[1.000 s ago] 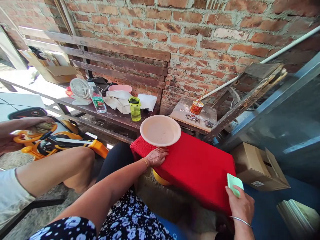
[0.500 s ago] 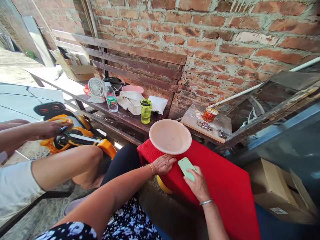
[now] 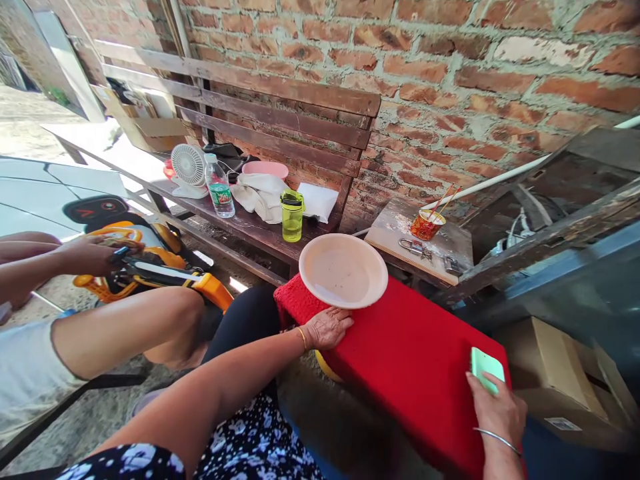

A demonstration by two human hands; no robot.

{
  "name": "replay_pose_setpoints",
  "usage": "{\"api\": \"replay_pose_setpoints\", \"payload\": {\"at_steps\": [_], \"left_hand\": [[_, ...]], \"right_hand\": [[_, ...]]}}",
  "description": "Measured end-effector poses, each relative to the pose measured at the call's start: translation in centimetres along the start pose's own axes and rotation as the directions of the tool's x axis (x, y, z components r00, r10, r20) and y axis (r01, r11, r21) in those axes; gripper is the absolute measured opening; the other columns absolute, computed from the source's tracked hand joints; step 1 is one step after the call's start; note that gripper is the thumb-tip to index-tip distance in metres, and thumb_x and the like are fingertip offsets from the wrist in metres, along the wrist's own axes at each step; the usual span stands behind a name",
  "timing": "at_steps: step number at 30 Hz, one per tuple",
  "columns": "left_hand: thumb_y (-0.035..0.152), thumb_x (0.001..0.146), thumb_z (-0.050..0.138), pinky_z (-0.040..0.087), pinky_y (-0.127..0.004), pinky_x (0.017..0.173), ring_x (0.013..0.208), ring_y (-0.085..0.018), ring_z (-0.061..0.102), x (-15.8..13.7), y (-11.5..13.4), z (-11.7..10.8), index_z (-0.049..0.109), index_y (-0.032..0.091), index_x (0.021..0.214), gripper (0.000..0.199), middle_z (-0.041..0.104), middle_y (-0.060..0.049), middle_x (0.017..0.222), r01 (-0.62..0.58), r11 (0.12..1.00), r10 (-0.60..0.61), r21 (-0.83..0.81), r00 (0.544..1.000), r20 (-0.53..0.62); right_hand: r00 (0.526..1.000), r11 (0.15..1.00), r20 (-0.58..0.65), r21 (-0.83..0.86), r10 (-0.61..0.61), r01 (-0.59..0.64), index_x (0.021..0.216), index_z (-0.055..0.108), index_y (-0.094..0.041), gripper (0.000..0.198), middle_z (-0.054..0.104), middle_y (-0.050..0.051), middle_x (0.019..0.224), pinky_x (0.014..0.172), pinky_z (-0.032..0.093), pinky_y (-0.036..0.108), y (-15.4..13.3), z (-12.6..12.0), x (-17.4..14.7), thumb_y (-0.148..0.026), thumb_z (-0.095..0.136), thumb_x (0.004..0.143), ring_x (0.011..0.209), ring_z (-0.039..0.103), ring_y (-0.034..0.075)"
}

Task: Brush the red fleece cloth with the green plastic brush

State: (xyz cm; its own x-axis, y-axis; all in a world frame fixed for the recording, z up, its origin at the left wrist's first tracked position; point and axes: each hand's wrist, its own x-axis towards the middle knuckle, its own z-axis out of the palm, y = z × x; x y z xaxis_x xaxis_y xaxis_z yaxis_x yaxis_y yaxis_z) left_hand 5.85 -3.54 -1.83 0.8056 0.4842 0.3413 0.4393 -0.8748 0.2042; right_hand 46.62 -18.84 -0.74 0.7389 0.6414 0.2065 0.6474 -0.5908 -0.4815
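A mint-green phone [image 3: 487, 369] is gripped in my right hand [image 3: 499, 412], above the right end of the red cloth-covered table [image 3: 400, 360]. My left hand [image 3: 329, 328] rests at the table's front edge by the near rim of a pale pink basin [image 3: 345, 270]. Its fingers lie on the red cloth, close to or touching the basin. The basin sits at the table's far left corner, with small dark specks inside.
On a wooden bench [image 3: 270, 233] stand a small fan [image 3: 189, 165], a water bottle [image 3: 219, 190] and a green cup [image 3: 292, 217]. A board [image 3: 393, 230] holds a paper cup [image 3: 427, 224] and padlocks. Another person's knee [image 3: 185, 310] is at left; a cardboard box [image 3: 555, 367] is at right.
My right hand has carried the phone to the right, away from the basin to the table's right end. My left hand has stayed by the basin. The view has shifted slightly.
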Motion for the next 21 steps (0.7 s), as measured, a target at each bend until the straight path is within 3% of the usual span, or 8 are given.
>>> {"api": "replay_pose_setpoints", "payload": {"at_steps": [2, 4, 7, 9, 11, 14, 17, 21], "left_hand": [[0.013, 0.086, 0.051, 0.046, -0.038, 0.103, 0.113, -0.024, 0.058, 0.0, 0.0, 0.0, 0.060, 0.016, 0.110, 0.026, 0.063, -0.014, 0.118, 0.001, 1.000, -0.001, -0.004, 1.000, 0.003], [0.013, 0.086, 0.051, 0.046, -0.039, 0.103, 0.113, -0.024, 0.058, 0.0, 0.0, 0.0, 0.060, 0.016, 0.111, 0.027, 0.062, -0.014, 0.118, 0.001, 1.000, -0.001, -0.005, 1.000, -0.006], [0.014, 0.085, 0.052, 0.046, -0.037, 0.103, 0.114, -0.025, 0.058, -0.1, 0.1, -0.1, 0.059, 0.014, 0.113, 0.028, 0.061, -0.015, 0.118, -0.001, 1.000, 0.000, -0.003, 0.999, -0.038], [0.015, 0.085, 0.052, 0.046, -0.037, 0.103, 0.115, -0.025, 0.057, -0.2, 0.1, -0.2, 0.059, 0.014, 0.113, 0.029, 0.060, -0.016, 0.120, -0.002, 1.000, 0.001, -0.008, 0.999, -0.052], [0.016, 0.086, 0.051, 0.046, -0.038, 0.104, 0.117, -0.025, 0.056, -0.2, 0.1, -0.3, 0.058, 0.015, 0.114, 0.028, 0.060, -0.015, 0.121, -0.001, 1.000, 0.000, -0.020, 0.998, -0.056], [0.016, 0.086, 0.050, 0.046, -0.039, 0.104, 0.119, -0.025, 0.055, -0.2, 0.1, -0.5, 0.056, 0.017, 0.114, 0.029, 0.059, -0.014, 0.123, -0.004, 0.999, 0.002, -0.034, 0.998, -0.058], [0.017, 0.086, 0.050, 0.046, -0.039, 0.103, 0.117, -0.025, 0.056, -0.1, 0.1, -0.5, 0.056, 0.017, 0.113, 0.028, 0.060, -0.014, 0.121, 0.002, 1.000, -0.003, -0.031, 0.999, -0.047], [0.018, 0.087, 0.051, 0.046, -0.037, 0.104, 0.117, -0.024, 0.057, -0.2, 0.2, -0.5, 0.057, 0.016, 0.113, 0.027, 0.060, -0.014, 0.121, 0.007, 1.000, -0.007, -0.008, 0.999, -0.032]], "right_hand": [[0.990, 0.989, -0.004, -0.057, 0.139, -0.140, 0.089, 0.069, -0.022, 0.051, 0.050, 0.007, 0.063, 0.071, 0.044, 0.048, 0.3, -0.8, -0.2, -0.065, 0.057, 0.064, 0.088, 0.051, 0.037], [0.990, 0.991, 0.017, 0.001, 0.137, -0.137, 0.095, 0.069, -0.021, 0.055, 0.052, 0.008, 0.068, 0.076, 0.045, 0.049, -1.7, -0.8, -1.2, -0.064, 0.058, 0.063, 0.091, 0.051, 0.037], [0.984, 0.965, 0.095, 0.228, -0.152, 0.127, 0.098, 0.069, -0.022, 0.053, 0.058, 0.009, 0.089, 0.087, 0.046, 0.047, -7.5, 0.8, -3.9, -0.062, 0.060, 0.066, 0.094, 0.055, 0.031], [0.909, 0.881, 0.150, 0.350, -0.388, 0.318, 0.095, 0.070, -0.023, 0.043, 0.058, 0.009, 0.098, 0.091, 0.047, 0.044, -11.5, 2.6, -5.9, -0.056, 0.061, 0.069, 0.096, 0.057, 0.027], [0.815, 0.799, 0.189, 0.408, -0.547, 0.442, 0.094, 0.070, -0.025, 0.033, 0.057, 0.007, 0.100, 0.091, 0.048, 0.040, -14.6, 4.5, -7.6, -0.048, 0.061, 0.072, 0.097, 0.058, 0.025], [0.753, 0.753, 0.214, 0.428, -0.622, 0.500, 0.094, 0.070, -0.027, 0.027, 0.057, 0.005, 0.100, 0.089, 0.049, 0.038, -16.9, 6.7, -8.8, -0.040, 0.061, 0.072, 0.095, 0.059, 0.023], [0.788, 0.780, 0.193, 0.401, -0.585, 0.480, 0.093, 0.069, -0.026, 0.027, 0.055, 0.006, 0.097, 0.090, 0.048, 0.040, -16.5, 7.3, -8.1, -0.040, 0.060, 0.072, 0.095, 0.057, 0.024], [0.901, 0.872, 0.095, 0.312, -0.423, 0.377, 0.095, 0.069, -0.021, 0.035, 0.053, 0.009, 0.091, 0.092, 0.044, 0.046, -15.1, 7.0, -6.9, -0.046, 0.059, 0.074, 0.097, 0.052, 0.029]]}}
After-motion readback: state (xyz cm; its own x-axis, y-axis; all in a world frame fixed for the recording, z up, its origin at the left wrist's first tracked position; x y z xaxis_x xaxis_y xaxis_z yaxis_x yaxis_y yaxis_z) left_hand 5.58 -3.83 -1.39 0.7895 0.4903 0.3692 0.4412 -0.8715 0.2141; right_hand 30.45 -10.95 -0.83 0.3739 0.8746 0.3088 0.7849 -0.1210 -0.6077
